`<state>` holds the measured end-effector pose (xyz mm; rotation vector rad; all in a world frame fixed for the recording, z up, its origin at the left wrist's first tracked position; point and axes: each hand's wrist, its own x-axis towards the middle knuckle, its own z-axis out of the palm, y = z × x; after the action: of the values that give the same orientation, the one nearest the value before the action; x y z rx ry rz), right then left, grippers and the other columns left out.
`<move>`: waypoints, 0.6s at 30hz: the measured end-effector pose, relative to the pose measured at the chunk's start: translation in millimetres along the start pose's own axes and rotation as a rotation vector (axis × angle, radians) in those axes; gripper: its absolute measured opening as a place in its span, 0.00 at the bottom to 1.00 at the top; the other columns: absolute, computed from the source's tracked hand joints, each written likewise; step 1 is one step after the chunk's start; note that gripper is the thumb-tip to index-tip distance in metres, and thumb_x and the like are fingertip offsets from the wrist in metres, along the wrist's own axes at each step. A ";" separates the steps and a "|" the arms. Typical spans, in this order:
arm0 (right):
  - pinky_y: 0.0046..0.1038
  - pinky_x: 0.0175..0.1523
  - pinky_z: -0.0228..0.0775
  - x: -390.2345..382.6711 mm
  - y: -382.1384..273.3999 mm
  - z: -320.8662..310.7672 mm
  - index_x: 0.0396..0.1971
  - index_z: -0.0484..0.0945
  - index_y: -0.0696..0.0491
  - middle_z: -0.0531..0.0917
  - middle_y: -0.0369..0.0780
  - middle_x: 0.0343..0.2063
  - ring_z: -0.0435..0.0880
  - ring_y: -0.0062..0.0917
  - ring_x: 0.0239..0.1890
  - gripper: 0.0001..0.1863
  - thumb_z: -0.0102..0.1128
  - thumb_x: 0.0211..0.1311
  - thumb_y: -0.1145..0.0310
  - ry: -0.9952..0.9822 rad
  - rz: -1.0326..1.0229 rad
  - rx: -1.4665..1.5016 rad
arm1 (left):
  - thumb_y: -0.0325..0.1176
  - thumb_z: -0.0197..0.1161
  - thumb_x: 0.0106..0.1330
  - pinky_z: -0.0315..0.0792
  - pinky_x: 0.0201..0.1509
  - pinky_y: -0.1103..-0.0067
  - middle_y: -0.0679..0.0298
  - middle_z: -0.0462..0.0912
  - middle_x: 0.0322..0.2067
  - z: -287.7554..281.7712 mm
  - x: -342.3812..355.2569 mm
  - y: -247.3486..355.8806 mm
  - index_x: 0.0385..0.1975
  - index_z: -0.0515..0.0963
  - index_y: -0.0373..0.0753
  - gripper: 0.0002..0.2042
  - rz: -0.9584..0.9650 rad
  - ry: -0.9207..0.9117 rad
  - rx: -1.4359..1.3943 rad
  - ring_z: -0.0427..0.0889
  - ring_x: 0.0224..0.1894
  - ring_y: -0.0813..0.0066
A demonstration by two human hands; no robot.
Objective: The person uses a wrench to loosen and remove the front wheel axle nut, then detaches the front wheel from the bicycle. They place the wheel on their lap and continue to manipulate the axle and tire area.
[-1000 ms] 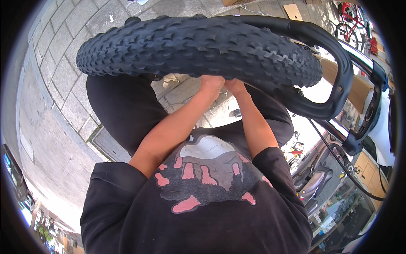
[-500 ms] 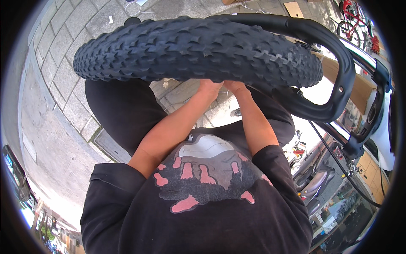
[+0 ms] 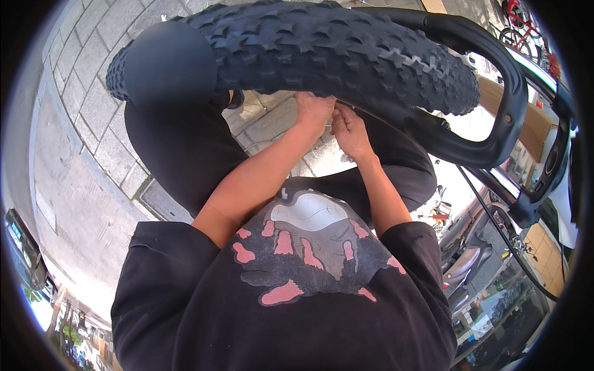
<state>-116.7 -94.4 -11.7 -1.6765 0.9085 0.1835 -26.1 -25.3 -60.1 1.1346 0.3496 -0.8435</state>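
Note:
A black knobby bicycle tyre (image 3: 346, 55) stretches across the top of the view, between the legs of a black suspension fork (image 3: 461, 146). Under its near edge, my left hand (image 3: 315, 111) is closed beside the end of the near fork leg; its fingertips and whatever they hold are hidden. My right hand (image 3: 351, 132) is right beside it, thumb and fingers pinched together at the fork leg's end. What lies in that pinch is too small to make out. The wheel's hub does not show.
My bent legs (image 3: 173, 167) flank the paving (image 3: 272, 127). A blurred dark round shape (image 3: 170, 68) covers the tyre's left part. At right are the bicycle frame, a black cable (image 3: 495, 232) and a cardboard box (image 3: 529, 127). A red bicycle (image 3: 516, 18) stands at the far right.
The tyre has shifted upward in view. My right hand has come out from under it and now shows fully. The blurred dark shape has come over the tyre's left side.

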 end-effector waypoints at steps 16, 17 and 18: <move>0.30 0.40 0.78 83.5 26.5 21.1 0.47 0.82 0.60 0.88 0.41 0.30 0.88 0.25 0.34 0.14 0.54 0.73 0.67 0.275 0.044 0.227 | 0.27 0.69 0.66 0.74 0.49 0.70 0.71 0.82 0.39 -44.6 36.6 22.5 0.41 0.81 0.45 0.07 -0.227 -0.356 -0.180 0.80 0.46 0.74; 0.31 0.41 0.78 93.1 40.0 22.9 0.47 0.83 0.61 0.88 0.42 0.31 0.88 0.26 0.34 0.15 0.56 0.72 0.66 0.281 0.002 0.188 | 0.27 0.69 0.66 0.75 0.49 0.69 0.70 0.82 0.39 -48.1 41.1 21.6 0.40 0.80 0.45 0.07 -0.252 -0.371 -0.195 0.80 0.46 0.74; 0.31 0.41 0.78 97.4 50.1 26.7 0.46 0.83 0.61 0.89 0.43 0.31 0.88 0.27 0.34 0.15 0.57 0.71 0.66 0.284 -0.038 0.151 | 0.27 0.69 0.66 0.75 0.50 0.69 0.70 0.81 0.39 -51.8 42.6 18.7 0.40 0.80 0.45 0.06 -0.277 -0.382 -0.209 0.80 0.45 0.73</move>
<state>-73.2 -117.9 -113.0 -1.6009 1.0726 -0.1497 23.9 6.8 -96.3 0.7196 0.2715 -1.2139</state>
